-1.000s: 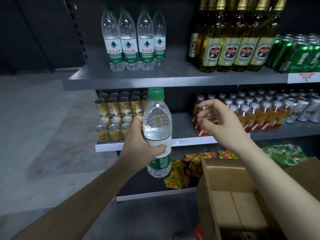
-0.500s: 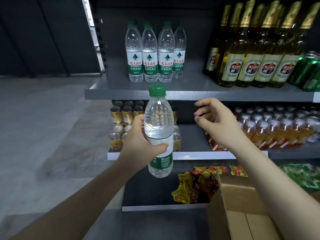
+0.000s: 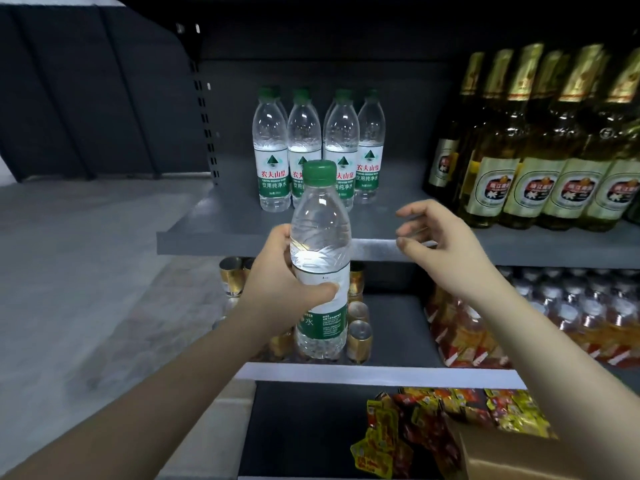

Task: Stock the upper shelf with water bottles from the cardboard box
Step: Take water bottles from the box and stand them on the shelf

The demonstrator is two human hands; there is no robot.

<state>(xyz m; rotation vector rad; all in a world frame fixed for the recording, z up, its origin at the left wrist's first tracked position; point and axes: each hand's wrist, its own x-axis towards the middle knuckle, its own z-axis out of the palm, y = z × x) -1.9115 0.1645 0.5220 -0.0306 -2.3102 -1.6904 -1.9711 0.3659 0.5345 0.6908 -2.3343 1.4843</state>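
Grey metal upper shelf of a dark store rack, pale grey floor to its left. Toward the shelf's back, a cluster of clear plastic water bottles with green caps; along its right end, tall green-glass beer bottles with gold foil necks. Brown cardboard box corner at lower right.

Left hand wrapped around the middle of a clear plastic water bottle with green cap and green-white label: thumb across the front, fingers behind. Bottle upright, in front of the shelf's front edge, cap level with the shelved labels. Bottle full, ribbed shoulder, label partly covered by the thumb.

Right hand just beside the bottle, not touching, fingers loosely curled and spread, holding nothing.
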